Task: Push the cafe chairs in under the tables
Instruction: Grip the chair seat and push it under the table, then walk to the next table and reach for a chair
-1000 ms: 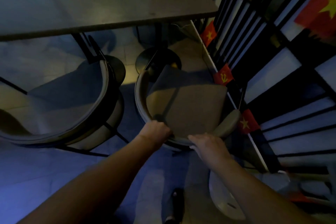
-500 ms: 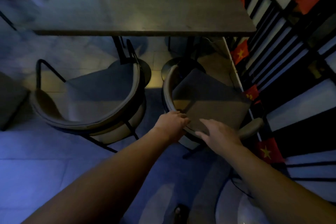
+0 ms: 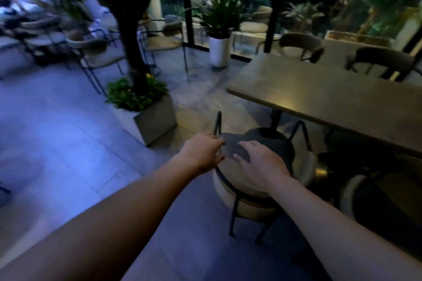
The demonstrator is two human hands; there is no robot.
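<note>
Head view, dim bluish light. A cafe chair (image 3: 262, 180) with a curved pale backrest and thin black metal legs stands at the near left corner of the worktop (image 3: 331, 98), its dark seat cushion (image 3: 255, 146) partly beneath the worktop's near edge. The left hand (image 3: 203, 153) is at the left end of the backrest beside the black frame loop (image 3: 218, 124), fingers curled closed around the frame there. The right hand (image 3: 262, 162) lies palm down on the top of the backrest, its fingers (image 3: 245, 146) spread flat and reaching over the cushion, not wrapped around anything. Both forearms extend from the near edge of the view. A second chair (image 3: 370, 198), darker, sits to the right under the same worktop, close beside the first. Two more chairs (image 3: 301, 44) stand on the far side of the worktop. A square concrete planter (image 3: 153, 118) with low green foliage stands on the tiled floor (image 3: 57, 132) to the left, and a tall white pot (image 3: 219, 51) with a leafy plant stands farther away.
</note>
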